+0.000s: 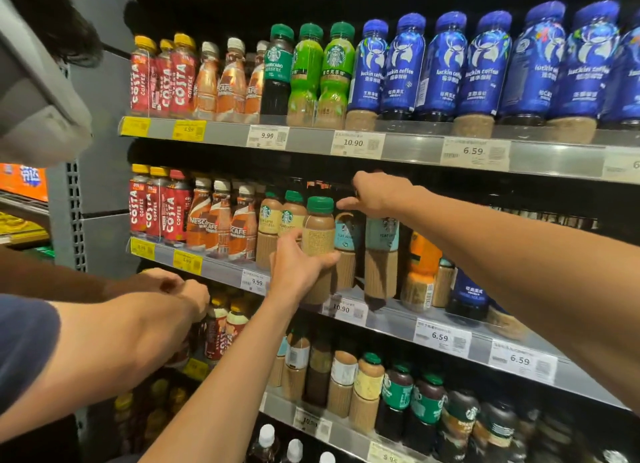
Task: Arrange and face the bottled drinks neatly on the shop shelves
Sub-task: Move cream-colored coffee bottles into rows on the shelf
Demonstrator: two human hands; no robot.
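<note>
Gripping a green-capped bottle [318,251], left hand [298,265] outstretched, right hand [377,194] loosely open above.

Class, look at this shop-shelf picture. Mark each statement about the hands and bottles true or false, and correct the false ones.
1. The left hand grips a green-capped coffee bottle on the middle shelf. True.
2. The right hand rests on the top shelf. False: it reaches over bottles on the middle shelf.
3. The blue bottles stand on the top shelf. True.
4. The red Costa bottles stand at the right end. False: they stand at the left end.
5. Another person's hands work lower left. True.
</note>
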